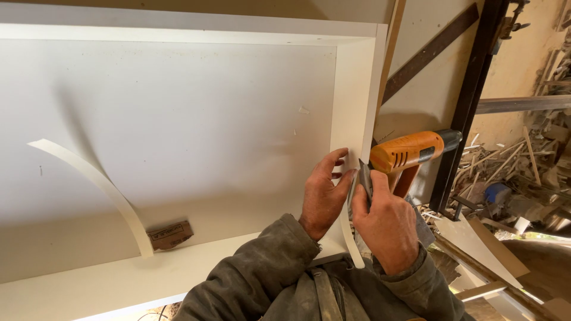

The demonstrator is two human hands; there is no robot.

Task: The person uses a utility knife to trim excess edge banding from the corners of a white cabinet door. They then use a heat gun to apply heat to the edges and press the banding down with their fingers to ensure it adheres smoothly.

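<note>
A large white cabinet fills most of the view, its open inside facing the camera. Its right side panel runs upward from the hands. Inside the cabinet, a loose curl of white edge strip arcs from the left down to the lower shelf, and a small piece of brown cardboard lies near its foot.

Just to the right of the panel, an orange heat gun rests close behind the right hand. Beyond it stands a dark metal post, and a heap of wood scraps covers the ground on the far right. A pale offcut board lies below the scraps.

The left hand rests against the inside face of the side panel, fingers spread and slightly curled, thumb reaching toward the front edge. The right hand is closed around a small grey blade, pinching it between thumb and fingers with the tip at the panel's front edge. A narrow white strip hangs down in a curve from that edge, passing between the two hands. Both arms wear worn olive-grey sleeves.
</note>
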